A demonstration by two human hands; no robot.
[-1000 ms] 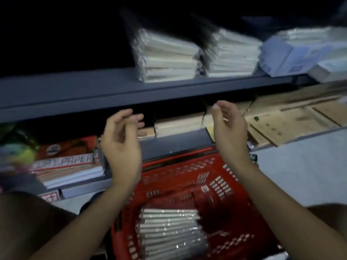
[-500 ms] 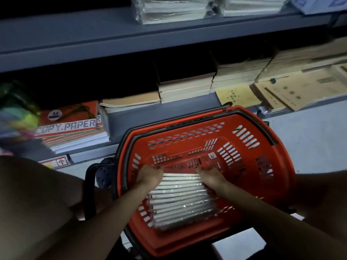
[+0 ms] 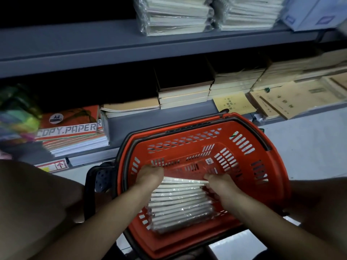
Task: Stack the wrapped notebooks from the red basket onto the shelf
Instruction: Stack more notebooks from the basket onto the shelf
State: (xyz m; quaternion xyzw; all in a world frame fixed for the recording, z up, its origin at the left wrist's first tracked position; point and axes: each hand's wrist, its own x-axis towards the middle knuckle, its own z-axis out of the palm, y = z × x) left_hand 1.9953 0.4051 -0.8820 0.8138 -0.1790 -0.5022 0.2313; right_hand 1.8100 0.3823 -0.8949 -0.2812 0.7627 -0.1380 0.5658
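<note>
Plastic-wrapped notebooks with pale page edges (image 3: pixel 180 201): one bundle, lying inside red slotted plastic basket (image 3: pixel 262 166). Head view. Left hand (image 3: pixel 149 175) at bundle's far left corner, fingers curled over its edge. Right hand (image 3: pixel 221 184) at far right corner, fingers likewise curled onto it. Grey metal shelf (image 3: pixel 93 45) above carries two wrapped notebook stacks (image 3: pixel 176 15). Red A4 copy-paper reams (image 3: pixel 73 130) on lower shelf, left.

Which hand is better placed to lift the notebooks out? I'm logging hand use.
Neither alone: the left hand and right hand each grip a far corner of the wrapped notebooks in the basket, so both should lift together.
</note>
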